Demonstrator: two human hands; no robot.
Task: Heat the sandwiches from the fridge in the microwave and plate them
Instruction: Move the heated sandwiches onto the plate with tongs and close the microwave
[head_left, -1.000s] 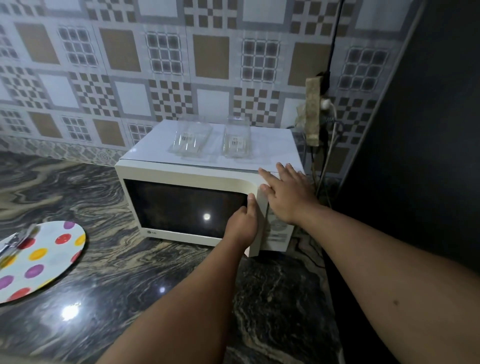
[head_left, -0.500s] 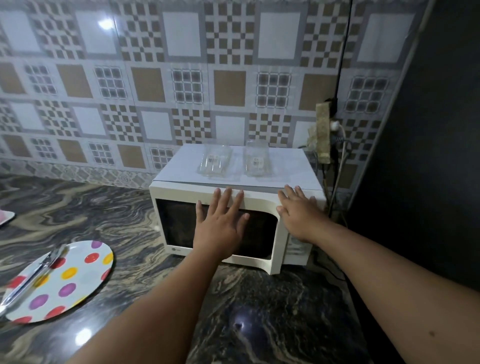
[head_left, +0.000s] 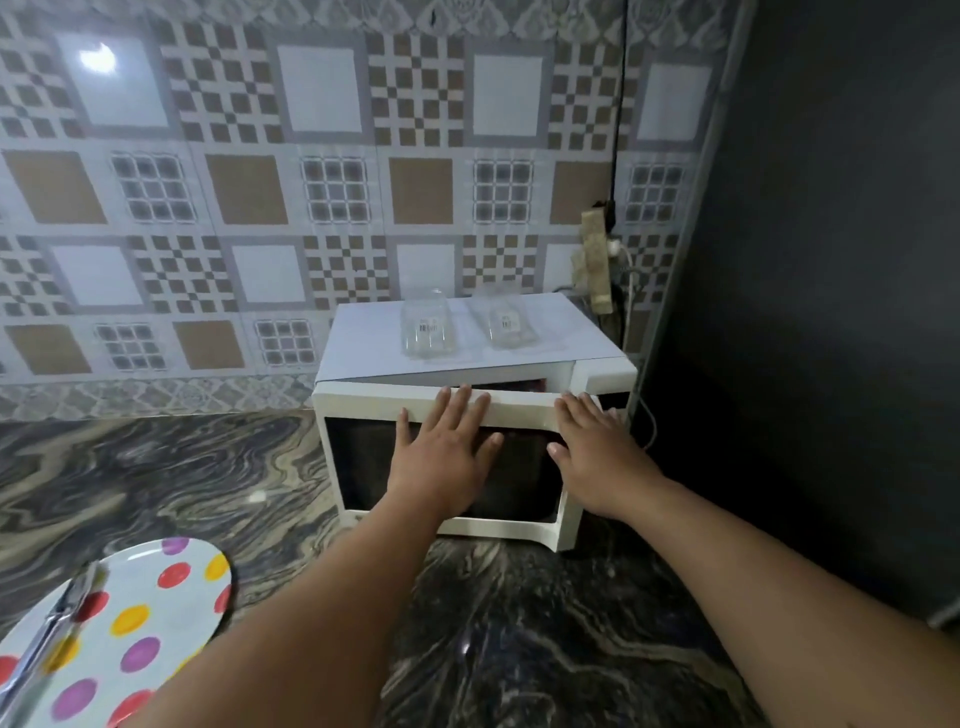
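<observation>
A white microwave (head_left: 605, 374) stands on the marble counter against the tiled wall. Its door (head_left: 363, 467) with the dark window is swung partly out, leaving a gap at the top right. My left hand (head_left: 441, 452) lies flat on the door front with fingers spread. My right hand (head_left: 592, 447) rests with straight fingers on the door's right end. Two clear plastic sandwich boxes (head_left: 427, 325) (head_left: 503, 322) sit on top of the microwave. No sandwich is visible; the inside of the microwave is mostly hidden.
A white plate with coloured dots (head_left: 140, 634) lies at the lower left of the counter (head_left: 208, 478), with metal tongs (head_left: 47, 644) on its left edge. A power strip and cables (head_left: 597, 265) hang right of the microwave. A dark surface (head_left: 805, 312) rises on the right.
My left hand let go of the door edge and moved to lie flat on the door front. The door now stands partly ajar, and my right hand has shifted onto its right end.
</observation>
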